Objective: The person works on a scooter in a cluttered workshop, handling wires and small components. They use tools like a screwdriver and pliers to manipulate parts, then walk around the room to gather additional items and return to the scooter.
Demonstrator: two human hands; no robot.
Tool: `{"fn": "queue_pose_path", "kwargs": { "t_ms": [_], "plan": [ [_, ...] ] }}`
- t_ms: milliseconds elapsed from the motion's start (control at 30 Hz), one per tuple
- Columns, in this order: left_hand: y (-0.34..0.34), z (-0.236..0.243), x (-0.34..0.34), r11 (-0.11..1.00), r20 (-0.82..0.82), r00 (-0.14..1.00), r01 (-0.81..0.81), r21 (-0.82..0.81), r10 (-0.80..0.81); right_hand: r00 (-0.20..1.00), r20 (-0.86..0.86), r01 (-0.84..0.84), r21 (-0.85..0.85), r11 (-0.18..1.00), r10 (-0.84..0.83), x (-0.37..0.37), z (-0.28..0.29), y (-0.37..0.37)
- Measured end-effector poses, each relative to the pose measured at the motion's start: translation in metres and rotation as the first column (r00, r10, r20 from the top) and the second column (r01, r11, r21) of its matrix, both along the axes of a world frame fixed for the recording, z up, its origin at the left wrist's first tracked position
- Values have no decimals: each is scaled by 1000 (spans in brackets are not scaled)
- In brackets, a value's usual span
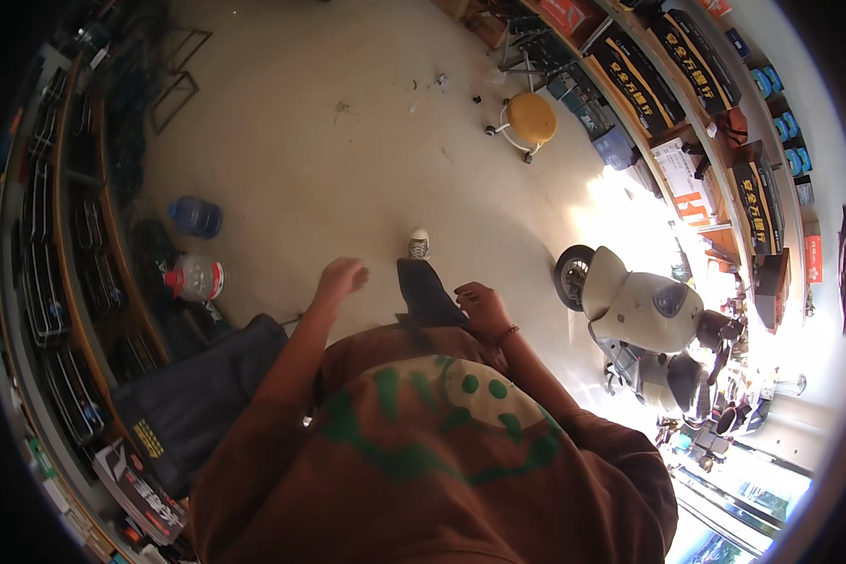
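Both forearms hang beside my brown T-shirt (423, 442) with its green print. My left hand (346, 276) is raised over the floor, its fingers loosely bent, holding nothing visible. My right hand (479, 303) hangs by my dark trouser leg (421, 291), fingers slightly curled and apart, also empty. A sneaker (419, 242) shows at the end of that leg. To my lower left is a dark padded cover or bag (188, 395).
Shelves (108, 254) run along the left, with a blue jug (195, 216) and red-capped jug (195, 279) beside them. A yellow stool (531, 119) stands ahead right. A beige scooter (639, 310) is at my right, before shelving with dark boxes (630, 75).
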State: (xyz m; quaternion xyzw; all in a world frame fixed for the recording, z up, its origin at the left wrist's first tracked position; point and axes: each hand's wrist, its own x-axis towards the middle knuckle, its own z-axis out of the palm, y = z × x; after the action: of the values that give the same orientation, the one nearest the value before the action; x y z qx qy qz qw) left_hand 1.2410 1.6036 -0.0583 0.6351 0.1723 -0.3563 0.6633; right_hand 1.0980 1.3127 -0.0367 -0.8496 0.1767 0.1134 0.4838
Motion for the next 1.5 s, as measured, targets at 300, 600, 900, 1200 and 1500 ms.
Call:
{"fn": "queue_pose_path", "kwargs": {
  "t_ms": [300,600,900,1200,1500],
  "plan": [
    [-109,8,163,998,-30,998,58,13,-58,999,-32,24,194,981,-18,222,-12,-116],
    [-167,2,348,999,-174,983,51,12,-48,994,77,64,143,988,-76,456,6,-169],
    [-259,-19,563,948,-40,948,317,37,-316,916,-141,402,286,870,-377,554,-54,-226],
    [-353,-62,688,977,-226,961,186,104,-159,835,-177,548,368,751,-522,714,-150,-299],
    [-413,-228,768,933,-216,915,358,42,-341,714,-374,692,250,677,-592,836,-354,-351]
  ]
}}
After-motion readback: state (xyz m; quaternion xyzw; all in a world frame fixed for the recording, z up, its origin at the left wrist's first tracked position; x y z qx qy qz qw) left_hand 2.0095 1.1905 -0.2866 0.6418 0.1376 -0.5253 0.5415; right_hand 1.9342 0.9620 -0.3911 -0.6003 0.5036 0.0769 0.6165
